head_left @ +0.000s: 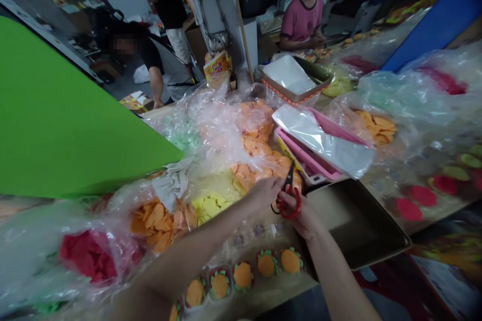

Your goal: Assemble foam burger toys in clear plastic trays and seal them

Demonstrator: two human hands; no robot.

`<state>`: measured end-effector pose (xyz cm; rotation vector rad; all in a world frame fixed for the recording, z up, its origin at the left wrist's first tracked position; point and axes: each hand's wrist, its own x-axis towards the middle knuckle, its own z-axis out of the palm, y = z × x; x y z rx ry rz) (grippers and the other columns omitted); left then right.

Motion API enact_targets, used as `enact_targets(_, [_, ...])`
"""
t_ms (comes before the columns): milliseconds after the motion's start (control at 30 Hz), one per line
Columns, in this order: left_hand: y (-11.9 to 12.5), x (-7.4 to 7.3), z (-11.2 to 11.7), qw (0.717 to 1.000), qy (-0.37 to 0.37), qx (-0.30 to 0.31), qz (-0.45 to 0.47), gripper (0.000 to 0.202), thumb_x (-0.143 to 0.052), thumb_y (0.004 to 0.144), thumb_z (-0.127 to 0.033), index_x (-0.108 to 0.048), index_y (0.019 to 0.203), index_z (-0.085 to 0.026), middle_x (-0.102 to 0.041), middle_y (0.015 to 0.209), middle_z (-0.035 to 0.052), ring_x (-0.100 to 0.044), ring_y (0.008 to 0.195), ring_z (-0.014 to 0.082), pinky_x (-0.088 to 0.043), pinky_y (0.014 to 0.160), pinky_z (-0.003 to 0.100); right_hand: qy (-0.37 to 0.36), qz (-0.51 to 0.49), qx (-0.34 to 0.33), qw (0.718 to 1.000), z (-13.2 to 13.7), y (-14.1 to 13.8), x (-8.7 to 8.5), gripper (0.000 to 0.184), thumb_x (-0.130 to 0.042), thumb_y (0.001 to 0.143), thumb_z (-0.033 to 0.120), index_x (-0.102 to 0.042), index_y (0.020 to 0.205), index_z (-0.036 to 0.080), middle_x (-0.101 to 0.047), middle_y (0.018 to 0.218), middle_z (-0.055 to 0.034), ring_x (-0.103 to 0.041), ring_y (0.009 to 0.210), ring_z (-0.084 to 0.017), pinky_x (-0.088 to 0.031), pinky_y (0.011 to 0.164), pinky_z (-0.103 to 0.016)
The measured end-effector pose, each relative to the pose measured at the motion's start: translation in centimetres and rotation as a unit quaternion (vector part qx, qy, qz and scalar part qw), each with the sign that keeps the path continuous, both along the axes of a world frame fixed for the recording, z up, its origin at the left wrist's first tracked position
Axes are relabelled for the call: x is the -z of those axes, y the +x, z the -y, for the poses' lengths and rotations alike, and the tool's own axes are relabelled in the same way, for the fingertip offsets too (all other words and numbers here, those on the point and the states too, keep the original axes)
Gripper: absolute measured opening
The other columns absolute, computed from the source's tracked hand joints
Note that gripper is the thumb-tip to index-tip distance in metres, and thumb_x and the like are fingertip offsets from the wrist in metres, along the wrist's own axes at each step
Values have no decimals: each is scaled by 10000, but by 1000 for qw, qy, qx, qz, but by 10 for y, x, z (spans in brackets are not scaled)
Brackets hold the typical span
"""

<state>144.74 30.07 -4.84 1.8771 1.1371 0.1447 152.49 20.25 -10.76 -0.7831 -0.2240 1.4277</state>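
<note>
My right hand [301,213] is closed around red-handled scissors [289,195], their dark blades pointing up and away from me. My left hand [263,191] reaches in from the lower left and meets the scissors at the blades; its fingers are curled, and whether they hold anything is hidden. Both hands hover over plastic bags of orange foam cutouts [252,135]. Below my arms lies a clear strip of orange flower pieces with green leaves [241,276].
Bags of yellow [211,205], orange [161,218] and red [88,256] cutouts cover the table. A brown tray [361,225] and a pink basket [316,160] sit to the right. A large green sheet [56,120] stands at left. Other people are working behind the table.
</note>
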Motion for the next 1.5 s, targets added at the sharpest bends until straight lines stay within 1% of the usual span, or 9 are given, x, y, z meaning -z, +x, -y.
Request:
enact_targets(167, [-6, -35, -83, 971, 111, 60, -204, 332, -487, 847, -360, -522, 1082, -128, -551, 1072, 83, -550, 928, 181, -462, 800, 393, 11, 1, -26, 1000, 2, -4, 12, 233, -690, 683, 305, -518, 786, 187, -535, 698, 24, -490, 582, -69, -379, 559, -194])
enact_targets(300, [-25, -30, -111, 916, 146, 114, -356, 295, -509, 835, -349, -554, 1021, -124, -574, 1024, 72, -558, 905, 173, -463, 799, 386, -4, 74, -19, 997, 15, -13, 28, 259, -599, 760, 385, -474, 669, 177, -495, 604, 34, -382, 420, -37, -239, 412, -190])
enact_targets(467, [-51, 4, -85, 869, 224, 119, -426, 350, -698, 641, -350, -615, 928, -166, -604, 996, 91, -539, 963, 247, -394, 818, 386, -40, 120, -74, 989, 20, -19, 39, 347, -547, 770, 479, -490, 624, 170, -406, 505, 46, -348, 381, -50, -193, 389, -215])
enact_targets(600, [-64, 25, -50, 856, 343, 81, -379, 328, -582, 746, -309, -570, 1038, -161, -506, 1174, 139, -382, 1156, 283, -245, 934, 420, -44, 129, -131, 982, 6, -32, 37, 394, -533, 749, 553, -564, 761, 161, -448, 546, 29, -406, 440, -78, -255, 421, -221])
enact_targets(700, [-73, 38, -32, 855, 374, 58, -354, 217, -505, 785, -235, -585, 971, -156, -571, 1010, 119, -466, 1022, 246, -269, 884, 392, -17, 67, -148, 987, -6, -44, 36, 465, -435, 781, 610, -565, 793, 163, -461, 593, 13, -415, 486, -87, -312, 469, -236])
enact_targets(833, [-82, 52, -25, 857, 393, 23, -332, 190, -464, 791, -194, -575, 943, -170, -581, 957, 98, -496, 935, 228, -289, 824, 373, -15, 27, -156, 987, -15, -57, 38, 440, -465, 765, 612, -538, 745, 178, -430, 596, 21, -334, 466, -73, -266, 439, -224])
enact_targets(967, [-85, 58, -27, 860, 401, 11, -317, 162, -460, 803, -211, -566, 921, -181, -576, 944, 87, -495, 912, 222, -292, 813, 367, -31, -1, -156, 987, -16, -63, 40, 456, -485, 741, 631, -533, 726, 177, -446, 586, 17, -321, 463, -68, -243, 421, -211])
enact_targets(1167, [-91, 63, -11, 865, 404, 56, -292, 198, -380, 863, -215, -558, 946, -231, -562, 976, 75, -457, 970, 223, -281, 845, 377, -55, -50, -203, 976, -11, -52, 38, 489, -418, 766, 649, -546, 684, 185, -427, 518, 21, -296, 427, -67, -204, 405, -203])
enact_targets(1500, [-103, 65, 3, 883, 373, 46, -282, 165, -394, 862, -246, -541, 930, -213, -541, 939, 68, -467, 915, 231, -311, 764, 369, -127, 56, -188, 972, -13, -59, 23, 440, -491, 733, 631, -468, 722, 192, -508, 561, 22, -324, 382, -56, -229, 363, -195])
